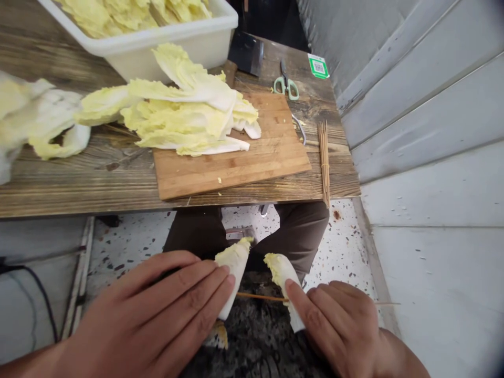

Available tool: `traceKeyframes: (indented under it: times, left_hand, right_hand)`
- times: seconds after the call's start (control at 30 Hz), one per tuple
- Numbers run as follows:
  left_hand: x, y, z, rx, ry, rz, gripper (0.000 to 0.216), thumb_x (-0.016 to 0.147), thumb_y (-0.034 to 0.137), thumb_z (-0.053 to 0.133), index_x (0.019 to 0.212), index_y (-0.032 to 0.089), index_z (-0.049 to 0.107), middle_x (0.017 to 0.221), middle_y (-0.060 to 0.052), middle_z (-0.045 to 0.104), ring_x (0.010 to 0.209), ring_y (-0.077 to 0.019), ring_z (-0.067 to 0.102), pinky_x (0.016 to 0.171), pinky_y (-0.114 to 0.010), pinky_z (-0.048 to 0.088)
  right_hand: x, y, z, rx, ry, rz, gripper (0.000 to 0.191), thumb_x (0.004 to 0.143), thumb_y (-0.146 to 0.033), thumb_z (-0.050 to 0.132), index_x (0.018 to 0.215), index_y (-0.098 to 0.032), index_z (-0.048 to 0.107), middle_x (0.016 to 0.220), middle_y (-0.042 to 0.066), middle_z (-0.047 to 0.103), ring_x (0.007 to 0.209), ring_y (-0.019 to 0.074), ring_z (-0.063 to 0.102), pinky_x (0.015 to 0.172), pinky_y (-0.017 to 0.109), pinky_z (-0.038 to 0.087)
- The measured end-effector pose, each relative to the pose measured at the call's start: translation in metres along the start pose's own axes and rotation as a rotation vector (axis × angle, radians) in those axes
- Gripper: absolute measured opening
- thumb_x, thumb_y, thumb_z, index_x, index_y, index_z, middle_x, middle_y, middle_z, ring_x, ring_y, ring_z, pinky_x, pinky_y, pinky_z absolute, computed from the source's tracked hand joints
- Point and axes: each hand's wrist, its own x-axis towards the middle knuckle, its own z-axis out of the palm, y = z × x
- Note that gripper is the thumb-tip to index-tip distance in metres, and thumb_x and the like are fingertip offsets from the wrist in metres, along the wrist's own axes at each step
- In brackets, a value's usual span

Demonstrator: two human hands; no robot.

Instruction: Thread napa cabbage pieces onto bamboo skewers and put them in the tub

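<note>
Well, a thin bamboo skewer (pixel 263 297) ran nearly level above the person's lap between two pieces of napa cabbage, its far end showing beyond the right hand (pixel 342 320). The left hand (pixel 169 310) had the left cabbage piece (pixel 236 262) in its grasp, fingers straight and close together across it, the thumb hidden. The right hand's fingers were curled in, closed on the right cabbage piece (pixel 281 268). Just beyond the knees stood the wooden table (pixel 98 184), where a cutting board (pixel 252 168) bore a heap of pale yellow cabbage leaves (pixel 189 113). To the board's right lay a bundle of bamboo skewers (pixel 324 157) and, farther back, green-handled scissors (pixel 292 89). Behind the heap, a white tub (pixel 169 44) held more leaves (pixel 114 16).
</note>
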Motion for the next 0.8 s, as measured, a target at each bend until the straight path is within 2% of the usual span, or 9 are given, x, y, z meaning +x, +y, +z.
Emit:
traceKeyframes:
  times: [0.2,0.5,0.63,0.8]
  left_hand:
    - [-0.005,-0.004,-0.001,0.031,-0.022,0.055,0.060,0.093,0.010,0.038,0.150,0.026,0.041,0.120,0.002,0.074,0.111,-0.0168,0.068,0.118,-0.032,0.033]
    - [-0.004,-0.007,-0.003,0.074,-0.059,0.054,0.058,0.095,0.015,0.036,0.151,0.030,0.039,0.121,0.004,0.073,0.108,-0.0127,0.069,0.120,-0.023,0.021]
    - [-0.003,-0.006,-0.001,0.055,-0.033,0.054,0.058,0.093,0.013,0.040,0.149,0.029,0.043,0.120,0.005,0.073,0.110,-0.0125,0.069,0.120,-0.022,0.023]
    - [-0.001,0.000,0.004,0.084,-0.006,0.009,0.062,0.093,0.009,0.035,0.150,0.033,0.040,0.119,0.008,0.074,0.107,-0.0131,0.070,0.120,-0.025,0.026]
  right_hand:
    - [0.003,-0.004,0.005,-0.023,0.052,-0.004,0.042,0.090,-0.005,0.035,0.123,0.009,0.058,0.062,0.006,0.055,0.052,0.0178,0.046,0.041,0.033,0.034]
    - [0.010,-0.009,0.006,-0.095,0.075,0.008,0.038,0.090,-0.004,0.036,0.117,0.007,0.060,0.060,0.006,0.057,0.049,0.0180,0.046,0.042,0.035,0.029]
    - [0.014,-0.011,0.008,-0.091,0.086,-0.002,0.038,0.091,-0.005,0.035,0.114,0.007,0.062,0.059,0.005,0.057,0.047,0.0186,0.045,0.041,0.036,0.029]
    - [0.021,-0.013,0.011,-0.101,0.069,0.004,0.037,0.088,-0.006,0.040,0.113,0.008,0.063,0.059,0.006,0.057,0.048,0.0200,0.046,0.037,0.037,0.030]
